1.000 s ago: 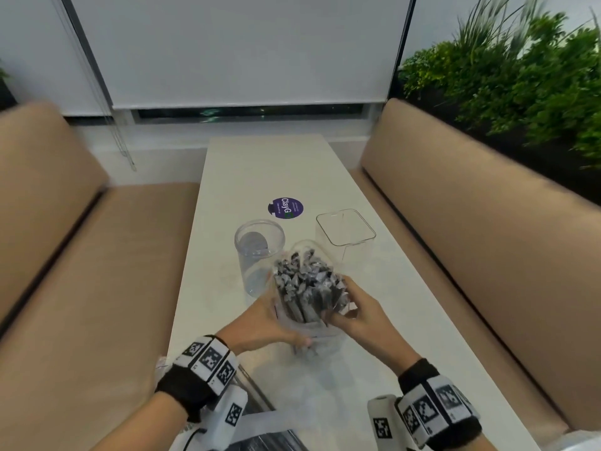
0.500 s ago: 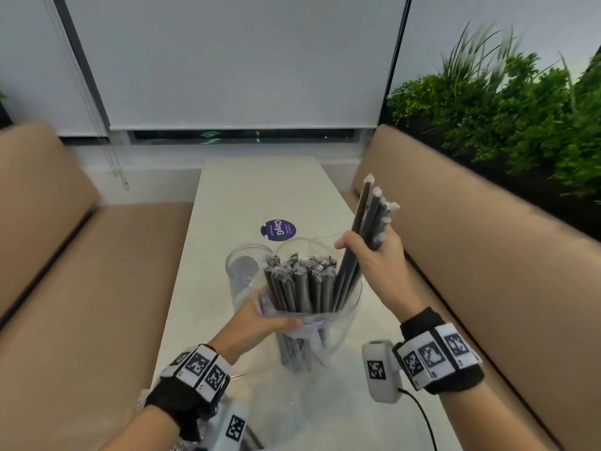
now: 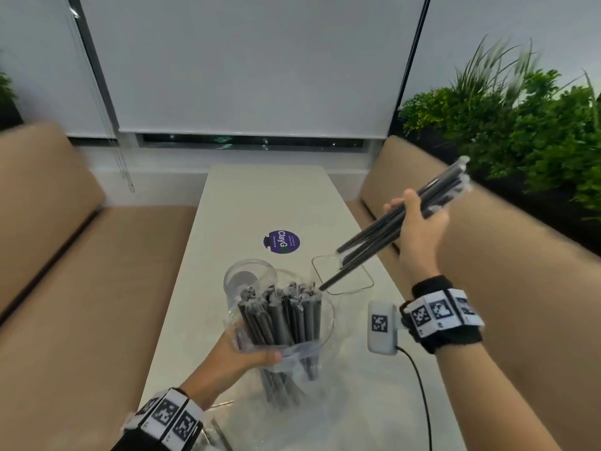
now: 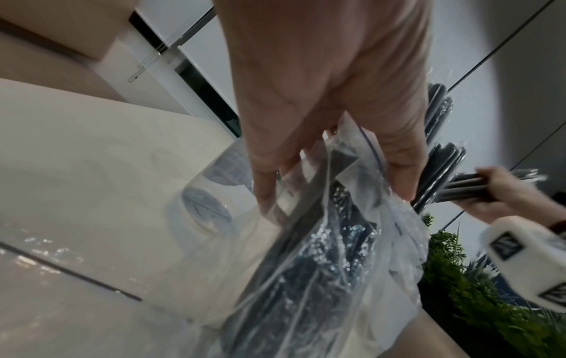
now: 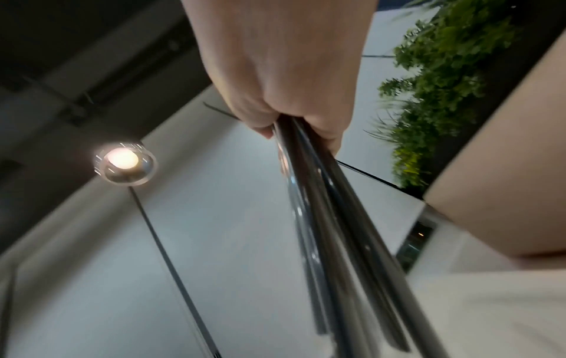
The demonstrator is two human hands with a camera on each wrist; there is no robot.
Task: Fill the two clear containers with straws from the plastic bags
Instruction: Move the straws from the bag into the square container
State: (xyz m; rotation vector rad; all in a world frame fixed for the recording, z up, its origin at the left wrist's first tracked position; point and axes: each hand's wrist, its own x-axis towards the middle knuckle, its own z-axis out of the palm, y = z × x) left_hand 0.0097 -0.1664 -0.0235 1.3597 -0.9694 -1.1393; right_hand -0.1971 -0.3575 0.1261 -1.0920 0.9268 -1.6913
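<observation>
fingers (image 5: 324, 130) of the right hand (image 3: 419, 222) are curled tight round a small bundle of black straws (image 3: 400, 219), held raised and slanting, its lower ends above the open mouth of the square clear container (image 3: 364, 288); whether any tip dips inside cannot be told. that container shows nothing else in it. the left hand (image 3: 234, 353) grips the clear plastic bag (image 3: 312, 349) round its middle, fingers and thumb closed on it, holding it upright over the white table (image 3: 260, 196). the bag's mouth gapes and many wrapped black straws (image 3: 283, 317) stand in it. just behind the bag stands the round clear container (image 3: 237, 271), with no straws visible inside. a purple sticker (image 3: 281, 241) lies on the table beyond both containers.
</observation>
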